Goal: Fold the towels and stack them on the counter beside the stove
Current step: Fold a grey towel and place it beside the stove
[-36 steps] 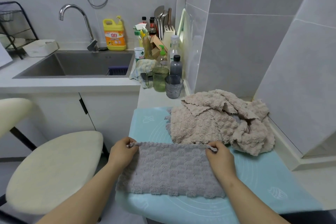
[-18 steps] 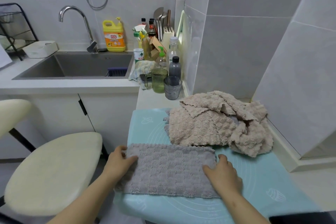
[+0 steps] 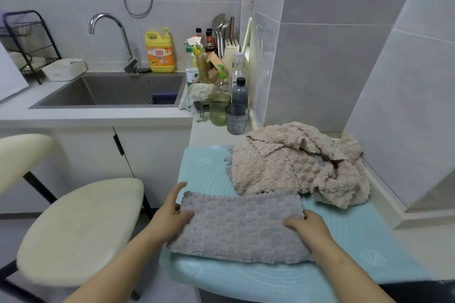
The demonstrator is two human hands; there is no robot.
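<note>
Cream stool (image 3: pixel 81 229): stands left of the blue mat (image 3: pixel 357 224), off the bench.
Left hand (image 3: pixel 170 216): at the near left side of the mat. It holds the left end of the grey towel (image 3: pixel 241 224), thumb on top, fingers close together at the edge.
Grey towel: a second ago both hands pinched its far corners. Now they have moved to its short ends and it lies flat on the near part of the mat. I think the first fold is done and the next one brings one end over to the other. It is a long strip. Its long way runs left to right across the mat, one short end toward the stool.
Right hand (image 3: pixel 307 226): near the middle of the mat. It holds the right end, thumb on top, fingers curled at the edge.
Beige towels (image 3: pixel 295 167): a messy heap on the far right part of the mat, touching the grey towel's far edge. Not folded yet, so lots of the job is left.
</note>
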